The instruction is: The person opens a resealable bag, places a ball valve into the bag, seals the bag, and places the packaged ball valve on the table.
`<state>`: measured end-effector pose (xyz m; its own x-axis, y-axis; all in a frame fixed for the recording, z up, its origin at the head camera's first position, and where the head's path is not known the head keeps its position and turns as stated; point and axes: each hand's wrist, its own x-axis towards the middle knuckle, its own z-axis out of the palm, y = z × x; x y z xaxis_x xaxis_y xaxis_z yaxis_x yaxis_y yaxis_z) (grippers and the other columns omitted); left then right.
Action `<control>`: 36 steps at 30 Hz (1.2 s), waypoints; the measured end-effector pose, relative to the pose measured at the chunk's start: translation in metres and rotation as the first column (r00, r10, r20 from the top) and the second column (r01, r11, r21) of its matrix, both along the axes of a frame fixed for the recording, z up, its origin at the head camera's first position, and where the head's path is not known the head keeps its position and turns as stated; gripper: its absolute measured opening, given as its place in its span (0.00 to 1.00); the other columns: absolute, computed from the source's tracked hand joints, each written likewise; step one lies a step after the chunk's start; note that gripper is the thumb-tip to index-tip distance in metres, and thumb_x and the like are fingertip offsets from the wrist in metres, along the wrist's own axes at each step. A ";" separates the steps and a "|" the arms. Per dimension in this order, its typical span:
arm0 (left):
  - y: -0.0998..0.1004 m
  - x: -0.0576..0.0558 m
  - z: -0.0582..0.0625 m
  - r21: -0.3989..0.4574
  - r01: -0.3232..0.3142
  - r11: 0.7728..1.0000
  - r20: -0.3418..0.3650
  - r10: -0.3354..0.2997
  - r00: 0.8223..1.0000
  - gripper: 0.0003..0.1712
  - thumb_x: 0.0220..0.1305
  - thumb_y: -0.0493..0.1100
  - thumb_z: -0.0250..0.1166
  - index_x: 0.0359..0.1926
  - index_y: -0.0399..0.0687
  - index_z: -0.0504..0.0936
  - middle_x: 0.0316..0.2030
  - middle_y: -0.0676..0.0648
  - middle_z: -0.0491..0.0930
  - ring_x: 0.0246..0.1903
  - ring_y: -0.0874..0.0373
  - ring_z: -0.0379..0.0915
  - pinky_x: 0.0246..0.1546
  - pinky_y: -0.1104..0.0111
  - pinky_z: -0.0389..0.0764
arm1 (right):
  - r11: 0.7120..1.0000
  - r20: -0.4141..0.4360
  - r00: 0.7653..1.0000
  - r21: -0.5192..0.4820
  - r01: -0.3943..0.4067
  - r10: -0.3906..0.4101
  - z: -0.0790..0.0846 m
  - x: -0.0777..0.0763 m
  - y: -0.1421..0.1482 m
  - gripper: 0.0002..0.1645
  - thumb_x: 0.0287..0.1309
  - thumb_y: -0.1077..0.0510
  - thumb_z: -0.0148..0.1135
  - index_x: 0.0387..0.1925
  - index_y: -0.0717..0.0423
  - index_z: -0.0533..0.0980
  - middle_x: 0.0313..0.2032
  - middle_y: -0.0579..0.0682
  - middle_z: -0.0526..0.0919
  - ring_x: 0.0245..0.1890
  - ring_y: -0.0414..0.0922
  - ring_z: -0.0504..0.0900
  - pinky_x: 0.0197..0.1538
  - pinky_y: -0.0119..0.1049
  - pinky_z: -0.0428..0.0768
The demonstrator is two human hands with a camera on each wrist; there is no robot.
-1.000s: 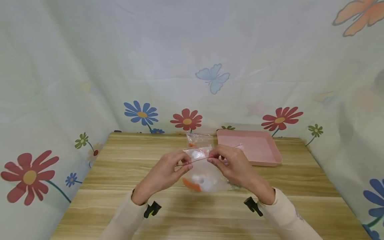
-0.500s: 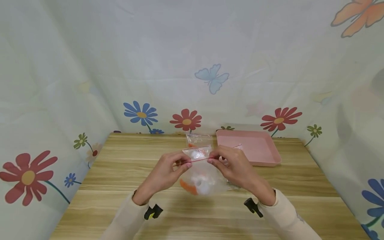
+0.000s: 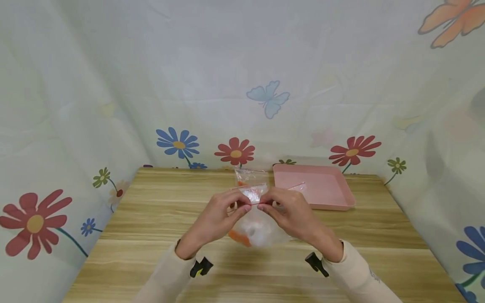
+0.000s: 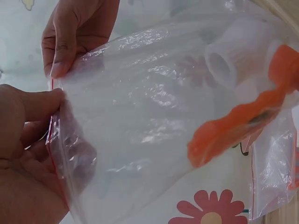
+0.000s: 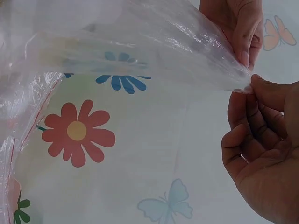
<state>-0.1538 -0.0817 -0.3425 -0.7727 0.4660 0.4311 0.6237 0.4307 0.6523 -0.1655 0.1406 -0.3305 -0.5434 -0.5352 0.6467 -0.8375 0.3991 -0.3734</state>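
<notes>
A clear zip-lock bag point(image 4: 131, 121) with a red seal line hangs from both hands above the table. Inside it are a white hollow cylinder point(image 4: 229, 60) and an orange wavy-edged piece point(image 4: 233, 128), whose kinds I cannot tell. My left hand point(image 3: 217, 212) pinches the seal edge between thumb and fingers. Close beside it, my right hand point(image 3: 291, 210) pinches the same edge; the fingertips of the two hands nearly meet. In the right wrist view, the right thumb and fingers grip the bag's corner, with the other fingers curled below.
Behind the held bag, other clear zip-lock bags point(image 3: 251, 173) lie on the wooden table point(image 3: 170, 189), one showing some orange. A pink tray point(image 3: 327, 189) stands at the back right, near the right hand. A flowered curtain point(image 3: 212, 75) encloses the table's back and sides.
Both hands have moved toward each other along the seal, the left one rightward most. The gap between their fingertips has narrowed. The bag stays held and sways slightly.
</notes>
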 end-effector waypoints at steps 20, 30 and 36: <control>0.006 0.002 0.001 0.024 0.006 1.000 -0.075 -0.004 0.997 0.04 0.64 0.41 0.66 0.39 0.48 0.81 0.32 0.53 0.78 0.30 0.65 0.67 0.30 0.76 0.72 | 0.997 0.019 1.000 -0.071 0.005 -0.004 -0.004 0.003 -0.002 0.08 0.52 0.66 0.71 0.31 0.51 0.82 0.27 0.41 0.84 0.25 0.33 0.76 0.30 0.23 0.73; -0.009 0.002 0.004 -0.014 0.043 0.999 0.040 -0.042 0.998 0.03 0.65 0.39 0.66 0.39 0.49 0.83 0.30 0.55 0.77 0.31 0.65 0.69 0.32 0.74 0.74 | 0.998 0.003 1.000 -0.070 0.000 0.000 -0.002 0.001 0.005 0.11 0.48 0.69 0.72 0.31 0.53 0.81 0.28 0.43 0.84 0.27 0.34 0.80 0.34 0.28 0.81; -0.008 0.003 0.004 -0.047 0.070 0.996 0.045 -0.068 0.997 0.03 0.66 0.39 0.63 0.40 0.45 0.80 0.30 0.53 0.75 0.30 0.64 0.67 0.31 0.75 0.72 | 0.998 0.017 1.000 -0.061 -0.024 0.025 -0.001 0.001 0.006 0.09 0.51 0.68 0.70 0.32 0.52 0.81 0.28 0.43 0.84 0.27 0.34 0.79 0.33 0.30 0.81</control>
